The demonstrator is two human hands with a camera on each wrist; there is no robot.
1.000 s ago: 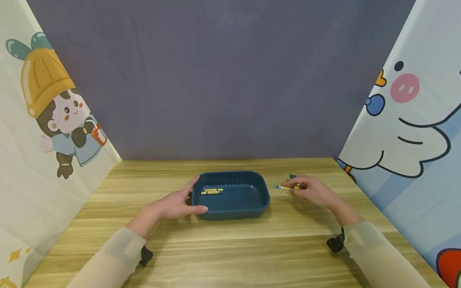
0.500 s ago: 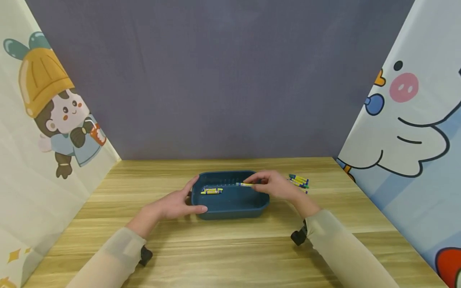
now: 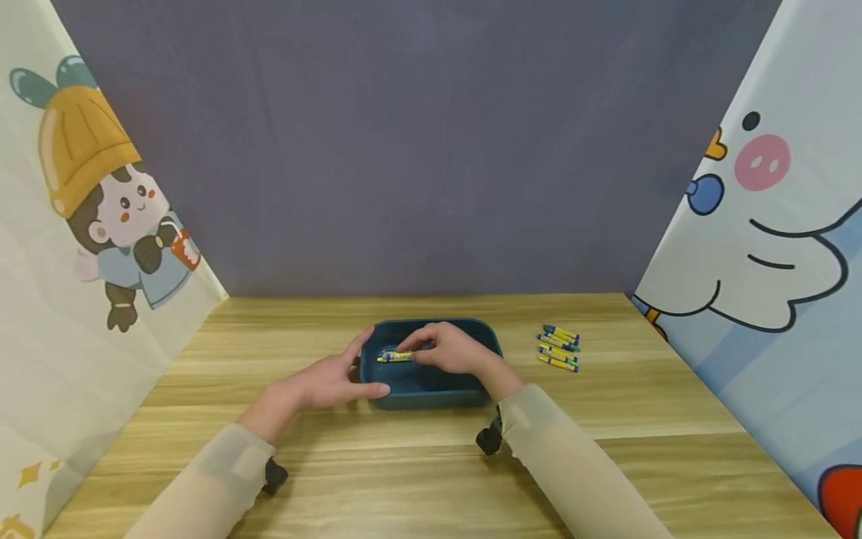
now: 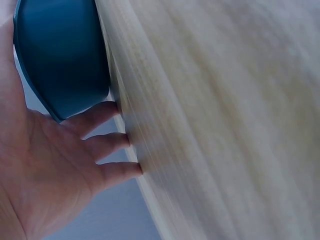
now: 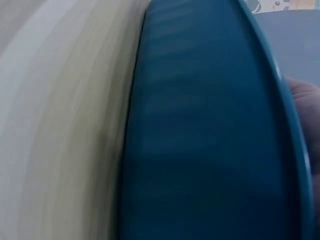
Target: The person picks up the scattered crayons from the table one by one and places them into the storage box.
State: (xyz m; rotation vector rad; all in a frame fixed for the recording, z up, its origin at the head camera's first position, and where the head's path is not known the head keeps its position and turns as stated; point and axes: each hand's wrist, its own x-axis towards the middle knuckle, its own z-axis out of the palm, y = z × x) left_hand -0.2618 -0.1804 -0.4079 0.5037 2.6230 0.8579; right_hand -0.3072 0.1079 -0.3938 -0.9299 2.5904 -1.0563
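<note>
Table (image 3: 673, 404) space lies open right of the tray (image 3: 431, 393); left hand (image 3: 323, 383) lies relaxed against its left edge. Right hand (image 3: 453, 349), earlier beside the loose crayons (image 3: 559, 347), now pinches a crayon (image 3: 396, 356) over the tray.

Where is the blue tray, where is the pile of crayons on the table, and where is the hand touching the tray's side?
blue tray (image 3: 431, 391), head view, near wall.
pile of crayons (image 3: 559, 347), head view, middle of pile.
left hand (image 3: 323, 383), head view, back of hand.

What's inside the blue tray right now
Inside the blue tray, yellow-and-blue crayons lie near its left end, where the right hand pinches one. That hand covers the tray's middle, so anything under it cannot be seen.
</note>
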